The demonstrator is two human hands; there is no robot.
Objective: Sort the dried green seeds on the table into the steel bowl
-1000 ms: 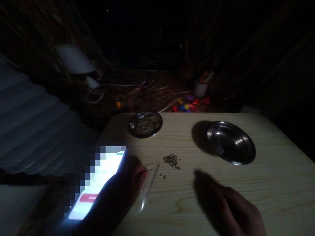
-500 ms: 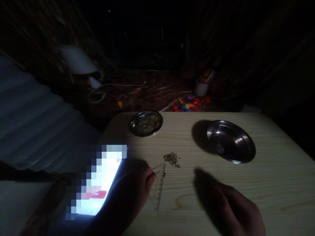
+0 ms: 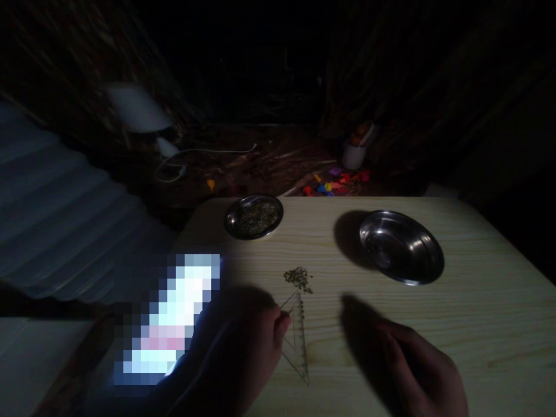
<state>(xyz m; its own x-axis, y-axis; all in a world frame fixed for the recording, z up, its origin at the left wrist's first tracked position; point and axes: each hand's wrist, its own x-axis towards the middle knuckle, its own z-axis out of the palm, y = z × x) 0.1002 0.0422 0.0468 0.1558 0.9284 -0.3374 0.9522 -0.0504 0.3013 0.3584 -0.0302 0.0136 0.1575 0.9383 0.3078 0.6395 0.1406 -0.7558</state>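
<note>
My left hand pinches a clear triangular set square by its left side, low over the table. Just beyond its upper tip lies a small heap of greenish seeds, with a few stray grains along its graduated edge. My right hand is closed at the lower right, thumb and fingers pressed together; whatever it may hold is hidden. A steel dish spread with similar seeds stands at the table's far left. On the right is a shiny steel bowl with no seeds visible inside.
The pale wooden table is dimly lit. A bright, pixelated screen glows left of my left forearm. Behind the table are a white lamp with its cable, small colourful pieces and a white cup.
My left hand has moved right with the set square, whose graduated edge has swung to lean the other way. My right hand stays closed in nearly the same place.
</note>
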